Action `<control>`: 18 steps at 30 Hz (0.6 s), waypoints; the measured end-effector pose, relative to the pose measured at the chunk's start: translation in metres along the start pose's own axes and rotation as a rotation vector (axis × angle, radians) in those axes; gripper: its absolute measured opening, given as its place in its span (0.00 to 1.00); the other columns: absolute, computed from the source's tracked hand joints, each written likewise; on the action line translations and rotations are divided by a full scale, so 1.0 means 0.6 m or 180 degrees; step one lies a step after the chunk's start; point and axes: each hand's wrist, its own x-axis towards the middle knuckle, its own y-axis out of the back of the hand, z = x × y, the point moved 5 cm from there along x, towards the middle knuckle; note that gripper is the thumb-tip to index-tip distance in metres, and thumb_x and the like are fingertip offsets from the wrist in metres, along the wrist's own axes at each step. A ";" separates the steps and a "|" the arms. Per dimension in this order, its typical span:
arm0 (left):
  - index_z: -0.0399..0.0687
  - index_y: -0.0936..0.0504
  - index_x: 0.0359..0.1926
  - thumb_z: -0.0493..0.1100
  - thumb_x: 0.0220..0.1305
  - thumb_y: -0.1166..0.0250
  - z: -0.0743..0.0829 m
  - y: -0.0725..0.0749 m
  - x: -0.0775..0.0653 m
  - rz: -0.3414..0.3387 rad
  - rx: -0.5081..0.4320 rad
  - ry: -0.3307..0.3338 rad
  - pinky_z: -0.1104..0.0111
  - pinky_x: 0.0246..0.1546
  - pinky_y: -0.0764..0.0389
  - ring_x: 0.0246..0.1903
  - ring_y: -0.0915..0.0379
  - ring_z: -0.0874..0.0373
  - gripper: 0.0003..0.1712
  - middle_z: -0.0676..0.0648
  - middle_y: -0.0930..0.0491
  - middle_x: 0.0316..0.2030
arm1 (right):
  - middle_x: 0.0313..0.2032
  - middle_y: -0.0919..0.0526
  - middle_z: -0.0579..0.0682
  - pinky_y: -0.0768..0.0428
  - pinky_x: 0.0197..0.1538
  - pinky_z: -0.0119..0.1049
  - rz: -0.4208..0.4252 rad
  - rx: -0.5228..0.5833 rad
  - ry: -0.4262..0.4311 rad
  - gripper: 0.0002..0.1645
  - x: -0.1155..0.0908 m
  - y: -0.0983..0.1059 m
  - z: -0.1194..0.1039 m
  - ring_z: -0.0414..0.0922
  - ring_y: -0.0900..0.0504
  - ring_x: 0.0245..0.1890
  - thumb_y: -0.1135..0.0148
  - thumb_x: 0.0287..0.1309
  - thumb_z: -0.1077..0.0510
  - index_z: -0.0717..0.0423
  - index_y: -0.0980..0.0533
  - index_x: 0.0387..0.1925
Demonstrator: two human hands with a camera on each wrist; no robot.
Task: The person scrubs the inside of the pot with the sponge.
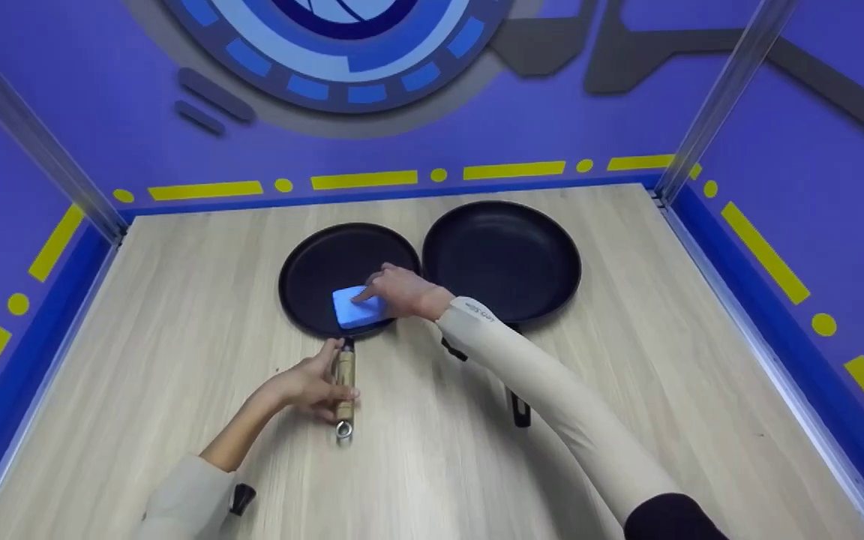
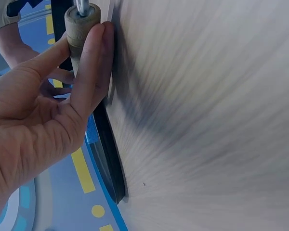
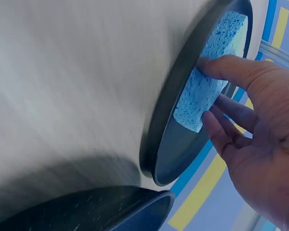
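A flat black pan (image 1: pixel 327 259) with a wooden handle (image 1: pixel 346 375) lies on the left of the table. My left hand (image 1: pixel 304 384) holds that handle between thumb and fingers; in the left wrist view the handle's end (image 2: pixel 82 26) shows a metal ring. Inside the pan, near its front right rim, rests a blue sponge (image 1: pixel 349 309). My right hand (image 1: pixel 406 292) holds the sponge, and in the right wrist view thumb and fingers are on either side of the porous blue block (image 3: pixel 192 106).
A larger, deeper black frying pan (image 1: pixel 503 259) stands right beside the first, its black handle (image 1: pixel 520 409) partly hidden under my right sleeve (image 1: pixel 552 390). Blue-purple panels (image 1: pixel 372 150) enclose the back and sides of the wood-grain table (image 1: pixel 199 300).
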 end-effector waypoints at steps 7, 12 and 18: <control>0.41 0.60 0.79 0.39 0.67 0.30 0.001 0.007 0.001 0.0054 0.0035 -0.0024 0.64 0.27 0.10 0.28 0.18 0.56 0.55 0.30 0.28 0.54 | 0.58 0.14 0.50 0.29 0.71 0.47 0.0059 -0.0052 -0.0010 0.28 0.005 0.005 -0.003 0.51 0.20 0.59 0.32 0.64 0.62 0.42 0.22 0.65; 0.43 0.59 0.80 0.39 0.67 0.30 0.000 0.005 0.003 0.0060 -0.0005 0.0031 0.63 0.27 0.10 0.26 0.18 0.56 0.55 0.33 0.26 0.46 | 0.58 0.14 0.48 0.27 0.66 0.46 0.0071 -0.0056 -0.0037 0.28 0.007 0.004 -0.001 0.49 0.17 0.57 0.31 0.64 0.62 0.41 0.21 0.63; 0.43 0.58 0.79 0.39 0.67 0.30 -0.002 0.001 -0.003 0.0107 -0.0068 0.0083 0.64 0.26 0.10 0.27 0.17 0.56 0.54 0.33 0.26 0.47 | 0.57 0.13 0.45 0.27 0.68 0.44 0.0078 0.0072 -0.0164 0.30 0.015 -0.006 -0.003 0.46 0.17 0.55 0.27 0.61 0.56 0.37 0.21 0.64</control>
